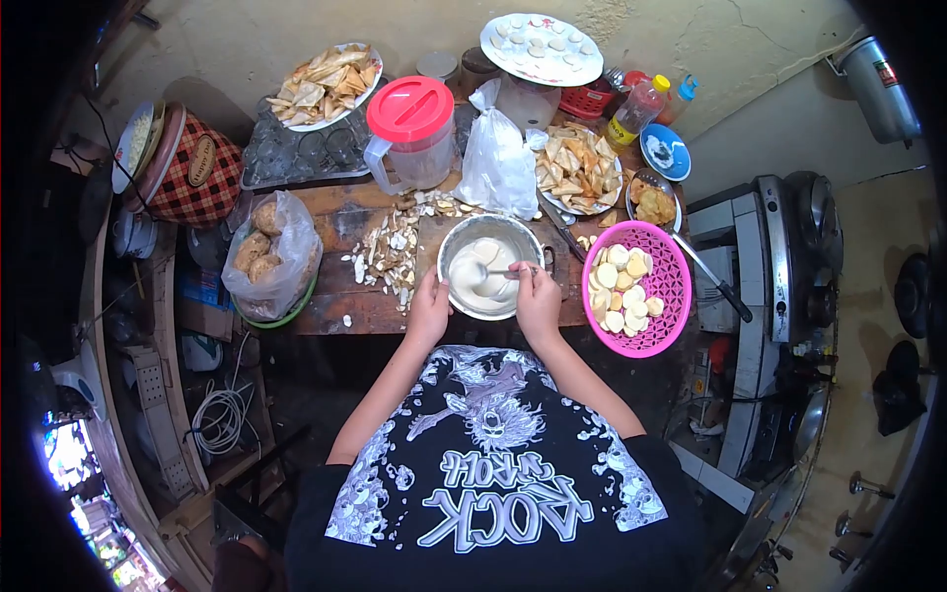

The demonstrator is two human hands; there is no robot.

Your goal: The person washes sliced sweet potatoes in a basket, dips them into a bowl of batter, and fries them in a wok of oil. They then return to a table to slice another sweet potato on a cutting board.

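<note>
A metal pot (449, 240) of white batter stands at the front of the wooden table (340, 232), with pale round slices in the batter. My right hand (538, 296) is closed on the handle of a spoon (499, 271), whose bowl rests in the batter. My left hand (429, 308) is closed on the pot's left rim. To the right sits a pink basket (671, 286) holding several pale slices (617, 257). Peelings (387, 252) lie scattered left of the pot. A knife (562, 229) lies beyond the pot's right side.
Behind are a red-lidded jug (412, 148), a white plastic bag (496, 163) and plates of folded pastries (326, 87) (582, 168). A bag of brown tubers (266, 252) sits at the left. A stove (789, 247) and a long-handled utensil (715, 271) are at the right.
</note>
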